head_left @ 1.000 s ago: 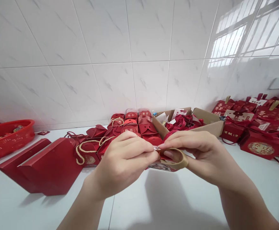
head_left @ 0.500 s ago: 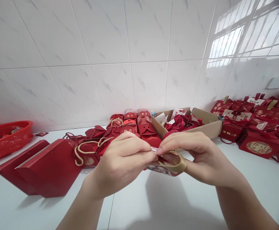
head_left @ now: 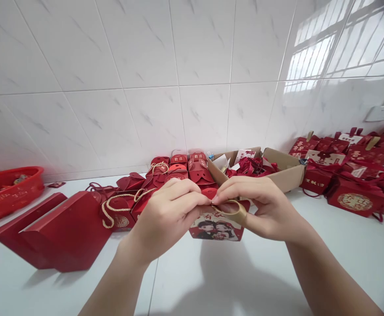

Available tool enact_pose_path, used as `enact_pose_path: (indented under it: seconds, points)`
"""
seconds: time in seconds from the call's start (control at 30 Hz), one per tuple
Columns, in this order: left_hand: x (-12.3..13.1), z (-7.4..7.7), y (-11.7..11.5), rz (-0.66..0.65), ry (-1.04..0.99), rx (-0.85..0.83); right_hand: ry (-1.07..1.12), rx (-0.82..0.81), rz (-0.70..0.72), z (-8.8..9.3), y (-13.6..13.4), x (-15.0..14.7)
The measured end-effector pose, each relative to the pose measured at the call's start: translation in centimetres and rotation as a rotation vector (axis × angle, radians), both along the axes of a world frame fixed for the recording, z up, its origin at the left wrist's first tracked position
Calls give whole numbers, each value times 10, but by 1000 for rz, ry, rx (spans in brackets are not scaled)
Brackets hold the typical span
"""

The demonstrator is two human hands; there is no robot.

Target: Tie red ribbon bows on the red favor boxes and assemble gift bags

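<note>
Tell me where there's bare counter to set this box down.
Barest: the counter near you, below the left hand and right hand pinching the strap, running right up to the red bags. A smaller patch lies in front of the flat boxes. Crowded: along the wall, the small boxes and carton.

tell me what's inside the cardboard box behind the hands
Red ribbon-like pieces and white cards show above the cardboard box rim; anything deeper is hidden by its walls.
</note>
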State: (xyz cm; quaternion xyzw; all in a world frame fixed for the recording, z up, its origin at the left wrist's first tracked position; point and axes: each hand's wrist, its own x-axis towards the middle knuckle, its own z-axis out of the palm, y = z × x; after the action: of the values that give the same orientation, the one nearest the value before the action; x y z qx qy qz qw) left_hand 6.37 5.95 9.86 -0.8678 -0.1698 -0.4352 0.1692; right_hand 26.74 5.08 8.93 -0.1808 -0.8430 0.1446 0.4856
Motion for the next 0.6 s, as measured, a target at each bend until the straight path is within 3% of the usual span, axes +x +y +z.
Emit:
enact_pose_path:
  seconds: [0.4, 0.5, 0.6]
  points:
    - [4, -5, 3, 25, -8, 25, -101, -97, -4, -3, 6, 5]
    - [5, -6, 3, 70, 32, -56, -89, -126, -26, -4, 8, 4]
    - [4, -7, 3, 93, 102, -243, -94, -151, -36, -5, 8, 4]
